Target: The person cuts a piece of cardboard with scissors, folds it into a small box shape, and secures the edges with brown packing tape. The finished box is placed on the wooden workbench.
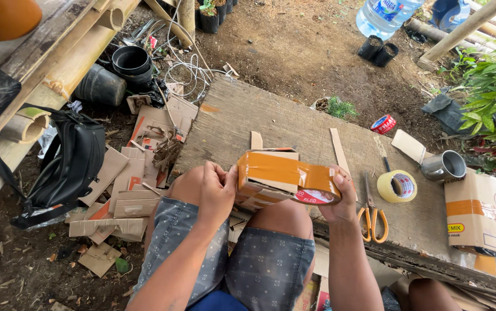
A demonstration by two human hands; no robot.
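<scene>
I sit with my knees against a worn wooden board [294, 124]. A small cardboard box [265, 175] is held over my knees, with brown packing tape stretched across its top. My left hand [216, 193] grips the box's left side, fingers curled on the edge. On the right, my right hand [340, 198] holds a roll of brown tape [317, 187] pressed against the box.
On the board lie orange-handled scissors [370, 216], a yellowish tape roll [396, 186], a red tape roll [383, 124], a metal cup [444, 167] and a cardboard carton [474, 212]. Cardboard scraps [124, 196], a black bag [69, 164] and black pots [127, 63] lie left on the dirt.
</scene>
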